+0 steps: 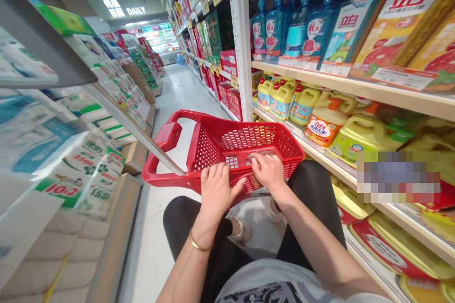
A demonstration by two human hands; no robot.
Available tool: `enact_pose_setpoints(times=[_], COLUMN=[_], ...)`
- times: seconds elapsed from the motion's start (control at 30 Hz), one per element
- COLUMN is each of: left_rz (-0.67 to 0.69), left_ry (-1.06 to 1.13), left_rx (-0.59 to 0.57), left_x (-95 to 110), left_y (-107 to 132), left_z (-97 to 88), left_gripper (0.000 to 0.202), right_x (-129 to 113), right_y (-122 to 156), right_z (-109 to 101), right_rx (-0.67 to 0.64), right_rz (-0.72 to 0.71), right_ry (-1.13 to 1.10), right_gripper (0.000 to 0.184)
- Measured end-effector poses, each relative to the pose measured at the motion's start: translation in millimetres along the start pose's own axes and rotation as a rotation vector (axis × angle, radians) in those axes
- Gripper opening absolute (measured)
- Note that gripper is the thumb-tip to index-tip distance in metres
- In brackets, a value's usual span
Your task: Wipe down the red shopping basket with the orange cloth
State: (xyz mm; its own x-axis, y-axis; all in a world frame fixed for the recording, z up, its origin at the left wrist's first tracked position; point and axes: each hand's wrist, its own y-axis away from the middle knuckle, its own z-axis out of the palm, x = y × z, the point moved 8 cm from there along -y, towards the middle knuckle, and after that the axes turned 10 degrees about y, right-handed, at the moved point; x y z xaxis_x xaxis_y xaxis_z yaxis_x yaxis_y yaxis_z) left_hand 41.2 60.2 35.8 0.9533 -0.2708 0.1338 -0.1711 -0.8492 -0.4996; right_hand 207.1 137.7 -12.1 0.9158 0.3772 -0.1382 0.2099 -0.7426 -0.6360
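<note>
A red plastic shopping basket [227, 144] with a looped handle stands on the aisle floor in front of my knees. My left hand [215, 189], a gold bangle on its wrist, has its fingers curled over the basket's near rim. My right hand [269, 170] grips the same rim a little further right, fingers bent over the edge into the basket. Nothing shows inside the basket through its mesh walls.
Shelves [351, 86] on the right carry blue pump bottles [313, 28] above and yellow detergent jugs [280, 102] below. Tissue packs [81, 170] fill the left shelving. A white-floored aisle [177, 90] runs ahead.
</note>
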Motion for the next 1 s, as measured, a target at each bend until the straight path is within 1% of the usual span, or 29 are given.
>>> enact_pose_setpoints(times=[0.03, 0.1, 0.17, 0.23, 0.3, 0.37, 0.4, 0.47, 0.53, 0.57, 0.6, 0.63, 0.67, 0.7, 0.73, 0.83, 0.87, 0.9, 0.93, 0.97, 1.0], left_rz=[0.002, 0.028, 0.052, 0.029, -0.022, -0.032, -0.022, -0.005, -0.016, -0.024, -0.032, -0.039, -0.045, -0.048, -0.051, -0.056, -0.056, -0.057, -0.06, -0.061, -0.061], left_ry=[0.012, 0.041, 0.056, 0.026, -0.03, -0.064, -0.068, -0.065, -0.066, -0.067, -0.068, -0.068, -0.066, -0.063, -0.059, -0.048, -0.044, -0.04, -0.035, -0.031, -0.027], left_rx=[-0.001, -0.016, -0.011, 0.05, 0.134, 0.169, 0.167, 0.15, 0.134, 0.128, 0.121, 0.115, 0.108, 0.102, 0.097, 0.086, 0.085, 0.088, 0.093, 0.097, 0.099], left_x=[-1, -1, -4, -12, -22, -28, -29, -30, -30, -30, -30, -29, -29, -29, -29, -29, -29, -29, -28, -27, -26], left_y=[1, 2, 3, 5, 7, 8, 8, 7, 5, 3, 2, 1, 0, -1, -1, 1, 2, 2, 2, 2, 2], left_z=[-0.6, -3.9, -12.8, -27.2, -40.4, -43.6, -41.8, -35.5, -30.8, -29.9, -29.9, -30.5, -31.3, -32.3, -33.2, -33.3, -32.5, -31.3, -29.8, -27.7, -24.8], left_gripper=[0.054, 0.053, 0.055, 0.058, 0.062, 0.067, 0.07, 0.071, 0.067, 0.065, 0.062, 0.06, 0.059, 0.058, 0.058, 0.06, 0.061, 0.062, 0.063, 0.065, 0.066], right_x=[3, 12, 19, 22, 19, 1, -14, -56, -95, -108, -113, -110, -100, -83, -60, 28, 55, 75, 87, 90, 82], right_y=[0, 1, 2, 3, 2, 0, -3, -8, -13, -16, -17, -18, -18, -15, -11, 5, 10, 15, 17, 18, 17], right_z=[0, 0, 0, -2, -4, -5, -4, 0, 1, 1, 1, 1, 0, -1, -2, -7, -10, -13, -14, -15, -14], right_rx=[0.007, 0.015, 0.009, 0.005, 0.01, 0.01, 0.003, -0.022, -0.042, -0.046, -0.047, -0.045, -0.043, -0.04, -0.034, 0.005, 0.027, 0.045, 0.056, 0.061, 0.058], right_rz=[0.02, 0.062, 0.082, 0.096, 0.137, 0.168, 0.152, 0.044, -0.074, -0.113, -0.133, -0.135, -0.125, -0.1, -0.059, 0.147, 0.22, 0.283, 0.327, 0.349, 0.345], right_ry=[-0.019, -0.052, -0.056, -0.036, -0.017, -0.032, -0.057, -0.132, -0.202, -0.222, -0.228, -0.22, -0.201, -0.171, -0.135, 0.001, 0.044, 0.073, 0.087, 0.084, 0.067], right_gripper=[0.039, 0.048, 0.049, 0.046, 0.046, 0.049, 0.05, 0.052, 0.052, 0.051, 0.05, 0.049, 0.047, 0.046, 0.044, 0.043, 0.044, 0.045, 0.046, 0.048, 0.048])
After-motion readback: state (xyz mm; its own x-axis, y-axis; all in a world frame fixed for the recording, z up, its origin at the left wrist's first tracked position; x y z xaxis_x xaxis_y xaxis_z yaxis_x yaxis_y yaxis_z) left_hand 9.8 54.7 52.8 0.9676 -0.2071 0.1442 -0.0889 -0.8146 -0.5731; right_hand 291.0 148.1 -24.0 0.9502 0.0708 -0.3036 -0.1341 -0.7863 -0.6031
